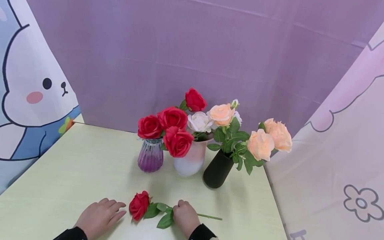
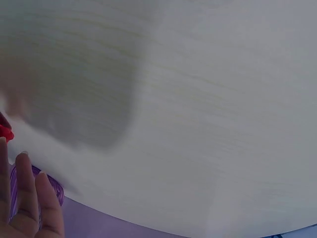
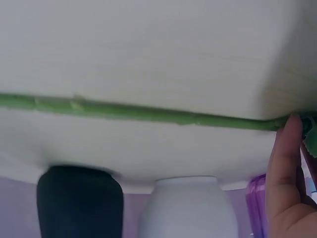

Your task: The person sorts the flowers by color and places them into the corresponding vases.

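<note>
1. We saw a green stem lying across the pale table, running from the left edge towards the right.
2. Our right hand sat at the right edge, its fingers meeting the stem's end.
3. Beyond the table edge stood a black vase, a white vase just beside it, and a sliver of a purple vase.

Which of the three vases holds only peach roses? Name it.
The black vase, rightmost in the row. The purple glass vase holds red roses, and the white vase shows red and white ones.
</note>
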Demonstrator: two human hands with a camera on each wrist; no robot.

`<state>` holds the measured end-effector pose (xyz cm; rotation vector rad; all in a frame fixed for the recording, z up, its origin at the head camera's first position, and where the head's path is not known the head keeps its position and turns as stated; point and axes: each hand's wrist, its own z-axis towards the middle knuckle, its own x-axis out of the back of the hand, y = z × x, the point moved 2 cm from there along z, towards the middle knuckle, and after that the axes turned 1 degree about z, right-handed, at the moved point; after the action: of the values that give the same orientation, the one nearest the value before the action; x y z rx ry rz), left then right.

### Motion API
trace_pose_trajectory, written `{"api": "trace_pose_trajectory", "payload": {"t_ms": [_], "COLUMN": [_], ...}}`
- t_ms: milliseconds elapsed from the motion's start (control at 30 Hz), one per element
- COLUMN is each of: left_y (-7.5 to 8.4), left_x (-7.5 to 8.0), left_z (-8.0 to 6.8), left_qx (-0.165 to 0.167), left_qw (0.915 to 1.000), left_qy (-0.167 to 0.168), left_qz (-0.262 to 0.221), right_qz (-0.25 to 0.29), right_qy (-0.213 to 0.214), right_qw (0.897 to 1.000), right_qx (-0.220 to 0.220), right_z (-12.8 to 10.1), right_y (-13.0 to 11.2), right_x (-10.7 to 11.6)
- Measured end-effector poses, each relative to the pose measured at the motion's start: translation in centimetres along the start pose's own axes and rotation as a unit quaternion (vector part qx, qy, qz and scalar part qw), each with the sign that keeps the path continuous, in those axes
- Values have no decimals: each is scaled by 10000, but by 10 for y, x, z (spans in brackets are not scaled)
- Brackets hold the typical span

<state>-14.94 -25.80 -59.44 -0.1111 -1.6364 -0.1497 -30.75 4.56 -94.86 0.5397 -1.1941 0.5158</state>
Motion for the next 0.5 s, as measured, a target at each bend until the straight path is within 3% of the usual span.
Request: {"api": "trace_pose_trajectory", "payload": {"t_ms": [100, 133, 233, 300, 400, 500], "left_y": [-2, -2, -4, -6, -8, -10], "left_x": [-1, -1, -2, -2, -2, -1], "left_z": [0, 0, 0, -1, -4, -6], "left_qx": [-18, -18, -39, -57, -85, -90], "left_qw": [10000, 9999, 9997, 9995, 9987, 9976], "left_qy": [90, 102, 216, 312, 494, 679], "left_qz": [25, 31, 86, 95, 102, 113], "right_qz": [-164, -204, -549, -693, -535, -105], "right_qy": [-115, -166, 140, 103, 69, 69], "right_qw": [9996, 9991, 9960, 9940, 9952, 9980], "right_qx": [201, 322, 692, 839, 814, 614], "right_z": [8, 12, 11, 10, 9, 9], "right_y": [-12, -14, -8, -6, -5, -4], "right_x": [96, 118, 64, 47, 44, 58]}}
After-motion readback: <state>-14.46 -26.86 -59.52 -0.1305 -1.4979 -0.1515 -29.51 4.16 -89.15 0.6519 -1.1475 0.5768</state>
